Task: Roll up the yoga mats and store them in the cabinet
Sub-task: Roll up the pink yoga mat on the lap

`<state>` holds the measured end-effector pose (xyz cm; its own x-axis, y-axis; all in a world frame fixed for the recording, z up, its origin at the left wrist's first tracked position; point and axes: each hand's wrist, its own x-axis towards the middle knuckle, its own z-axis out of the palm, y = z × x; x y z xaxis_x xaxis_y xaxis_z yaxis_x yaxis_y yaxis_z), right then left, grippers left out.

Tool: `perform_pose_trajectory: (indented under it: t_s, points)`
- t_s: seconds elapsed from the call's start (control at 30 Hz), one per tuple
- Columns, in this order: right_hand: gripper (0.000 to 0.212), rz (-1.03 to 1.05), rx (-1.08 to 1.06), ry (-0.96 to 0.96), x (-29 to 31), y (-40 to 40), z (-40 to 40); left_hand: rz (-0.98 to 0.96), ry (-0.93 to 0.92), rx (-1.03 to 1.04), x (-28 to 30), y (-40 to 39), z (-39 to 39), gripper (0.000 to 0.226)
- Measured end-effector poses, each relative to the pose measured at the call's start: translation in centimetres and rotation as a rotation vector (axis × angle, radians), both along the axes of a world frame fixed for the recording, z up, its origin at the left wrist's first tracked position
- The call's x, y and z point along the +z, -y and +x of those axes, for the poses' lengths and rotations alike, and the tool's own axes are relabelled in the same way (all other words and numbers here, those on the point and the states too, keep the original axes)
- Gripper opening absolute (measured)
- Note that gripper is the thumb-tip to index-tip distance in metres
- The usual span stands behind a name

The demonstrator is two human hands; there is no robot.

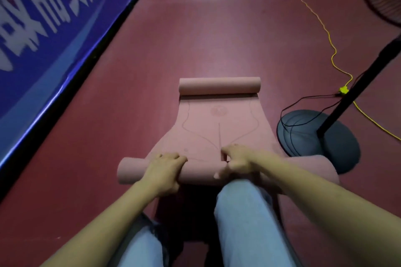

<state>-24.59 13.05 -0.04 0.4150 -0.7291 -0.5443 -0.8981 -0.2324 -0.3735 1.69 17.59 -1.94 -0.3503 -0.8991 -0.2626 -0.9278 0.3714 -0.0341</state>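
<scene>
A pink yoga mat [219, 128] lies on the dark red floor in front of me, with its near end rolled into a thick tube across my knees. Its far end curls up in a small roll [219, 85]. My left hand [165, 171] lies over the near roll on its left half, fingers curled over the top onto the flat part. My right hand [237, 160] grips the same roll near the middle, fingers curled over its front edge. No cabinet is in view.
A standing fan's round dark base [321, 143] and black pole [360, 84] stand just right of the mat. A black cord and a yellow cable [325, 34] run across the floor there. A blue banner wall [54, 34] runs along the left. My knees in jeans are below the roll.
</scene>
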Motion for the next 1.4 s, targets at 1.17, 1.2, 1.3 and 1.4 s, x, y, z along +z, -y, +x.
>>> perform_pose_trajectory:
  t_s: [1.17, 1.2, 1.3, 1.4]
  points:
    - [0.017, -0.786, 0.156, 0.317, 5.0, -20.3, -7.5, -0.33, -0.55, 0.351, 5.0, -18.4, 2.4, 0.024]
    - [0.017, -0.809, 0.151, 0.289, 5.0, -20.6, -7.5, -0.408, -0.51, 0.261, 5.0, -18.7, 2.0, 0.022]
    - [0.021, -0.896, 0.102, 0.199, 4.7, -21.9, -7.3, -0.537, -0.337, 0.073, 4.2, -20.5, 0.7, 0.029]
    - [0.025, -1.0, 0.057, 0.093, 4.2, -22.4, -6.2, -0.597, -0.271, 0.071, 3.3, -22.4, 0.1, 0.032]
